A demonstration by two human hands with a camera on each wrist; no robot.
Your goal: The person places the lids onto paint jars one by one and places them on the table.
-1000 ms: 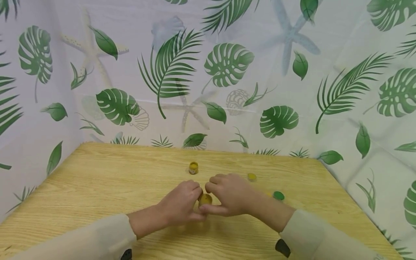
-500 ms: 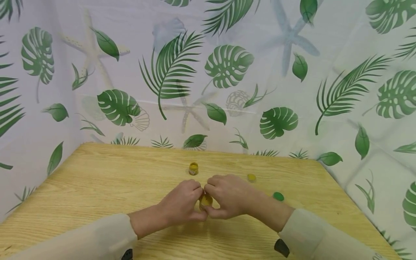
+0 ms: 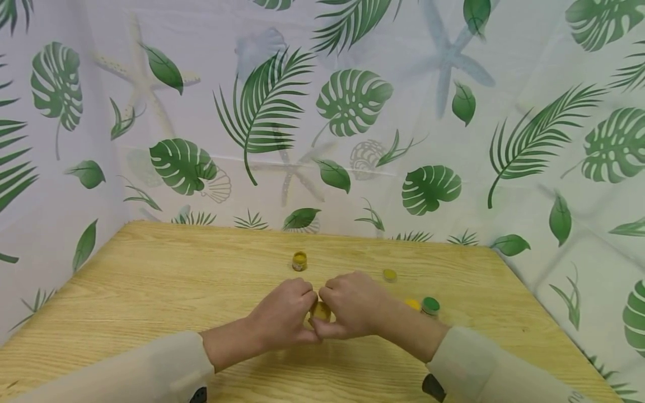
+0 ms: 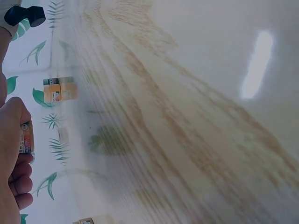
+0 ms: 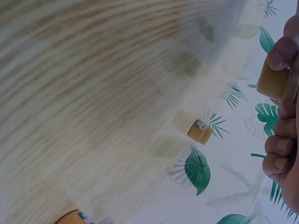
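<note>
Both hands meet over a small paint jar with an ochre-yellow top, held just above the middle of the table. My left hand grips its left side, with fingers curled. From the right, my right hand pinches it near the rim between thumb and curled fingers. In the left wrist view the jar's labelled side shows beside the left hand. The right wrist view shows the jar's yellow body under the right fingertips. Fingers hide much of the rim.
An open yellow paint jar stands behind the hands. A flat round yellow lid lies to the right. Closer to the right forearm are a green-topped jar and a yellow item. A leaf-patterned cloth hangs behind the table.
The hands stay on the jar with small shifts of the right hand and fingers. The right forearm has moved slightly, uncovering the yellow item and more of the green-topped jar.
</note>
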